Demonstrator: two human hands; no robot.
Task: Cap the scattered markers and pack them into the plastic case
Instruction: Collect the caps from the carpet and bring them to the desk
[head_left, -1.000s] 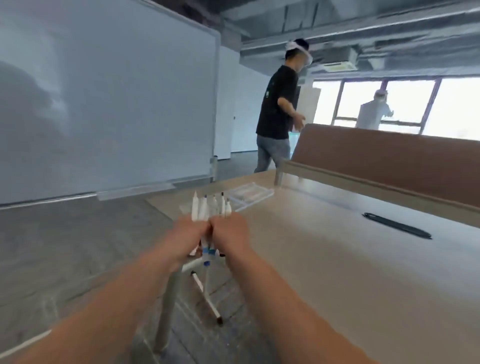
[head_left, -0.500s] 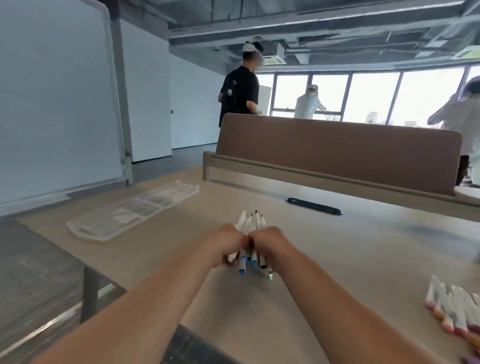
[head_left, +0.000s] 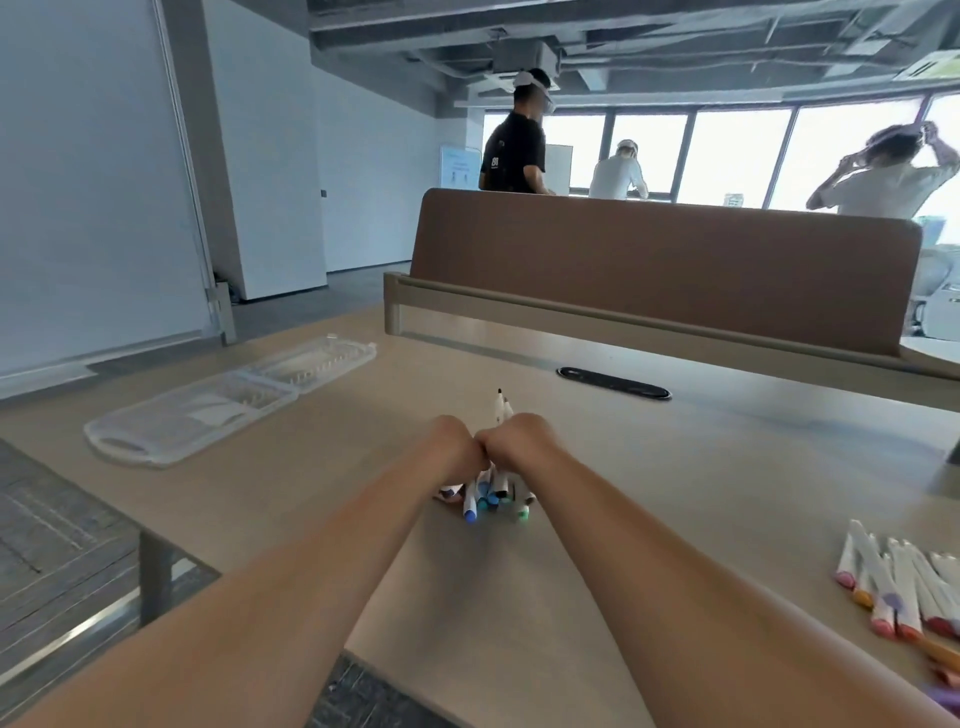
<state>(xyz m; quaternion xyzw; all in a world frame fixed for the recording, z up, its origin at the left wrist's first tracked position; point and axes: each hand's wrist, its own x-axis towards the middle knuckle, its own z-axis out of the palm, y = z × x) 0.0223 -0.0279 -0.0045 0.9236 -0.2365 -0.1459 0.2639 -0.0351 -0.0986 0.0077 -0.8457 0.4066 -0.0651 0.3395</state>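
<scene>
The left hand (head_left: 454, 449) and right hand (head_left: 519, 444) are pressing knuckle to knuckle, each grip curling round the markers (head_left: 491, 493). Since half a second ago the bundle is sitting lower, caps touching the surface (head_left: 675, 467), with fewer tips showing above. The case (head_left: 223, 400) is lying open, well apart at left.

Hard daylight pours through the tall glass windows (head_left: 727, 150) at the far end, blown out to white. The pale wooden table (head_left: 675, 493) takes only soft shadows beneath the left hand (head_left: 457, 449) and right hand (head_left: 519, 441), which grip a slightly blurred bundle of white-barrelled markers (head_left: 493, 493). Wide-angle distortion bends lines near the frame's edges.
</scene>
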